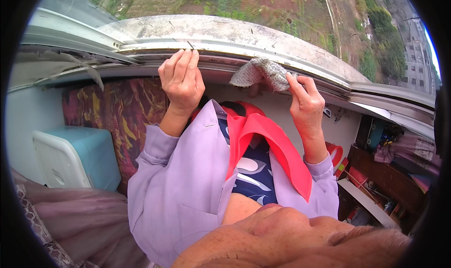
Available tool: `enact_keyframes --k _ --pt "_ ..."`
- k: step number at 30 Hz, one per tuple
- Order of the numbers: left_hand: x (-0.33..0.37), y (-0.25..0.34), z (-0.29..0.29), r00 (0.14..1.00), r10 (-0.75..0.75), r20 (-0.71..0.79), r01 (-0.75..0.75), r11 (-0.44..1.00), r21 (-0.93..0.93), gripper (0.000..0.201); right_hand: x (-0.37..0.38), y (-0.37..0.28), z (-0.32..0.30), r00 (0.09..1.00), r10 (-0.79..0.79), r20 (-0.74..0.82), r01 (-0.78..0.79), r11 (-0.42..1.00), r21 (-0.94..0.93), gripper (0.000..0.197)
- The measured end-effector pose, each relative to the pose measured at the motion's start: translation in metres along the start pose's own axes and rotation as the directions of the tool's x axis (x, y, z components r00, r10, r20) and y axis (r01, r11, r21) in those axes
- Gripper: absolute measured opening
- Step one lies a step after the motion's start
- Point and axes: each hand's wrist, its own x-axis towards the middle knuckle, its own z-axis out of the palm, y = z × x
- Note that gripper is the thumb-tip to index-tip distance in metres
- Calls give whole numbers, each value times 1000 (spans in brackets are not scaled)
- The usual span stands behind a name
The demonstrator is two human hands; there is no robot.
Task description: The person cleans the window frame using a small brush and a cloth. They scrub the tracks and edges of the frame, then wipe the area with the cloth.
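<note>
A grey, rough-textured cloth [260, 74] lies bunched over the window's lower rail, with its right end lifted. My right hand [306, 101] is closed on that end, pinching it between thumb and fingers. To the left, my left hand [182, 80] is closed at the white window frame [225, 52]. Its fingers are pressed together and hooked on the frame's inner edge. A thin dark sliver [190, 45] shows just beyond those fingertips; whether they touch it is unclear.
Beyond the frame runs a stained concrete ledge [206, 28], with open ground far below. A blue and white storage box [89, 157] and a patterned cloth panel [127, 115] stand at left. Cluttered shelves [385, 183] are at right. A mauve curtain [75, 211] hangs lower left.
</note>
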Motion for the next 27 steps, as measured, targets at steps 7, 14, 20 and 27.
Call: enact_keyframes --k 7,14,20,27 --pt "2 -2 0 1000 9 7 -9 1000 -5 29 25 -33 37 988 -151 -12 151 988 42 41" --pt "1 -1 0 1000 -2 -3 2 1000 -21 30 -19 23 1 999 -19 48 19 1000 -18 42" --pt "0 3 1 1000 -18 -9 18 1000 0 30 -24 27 -33 1000 0 -3 0 996 86 39" --pt "1 3 0 1000 -22 -13 22 1000 -22 28 -12 24 -19 999 -36 5 36 999 20 39"
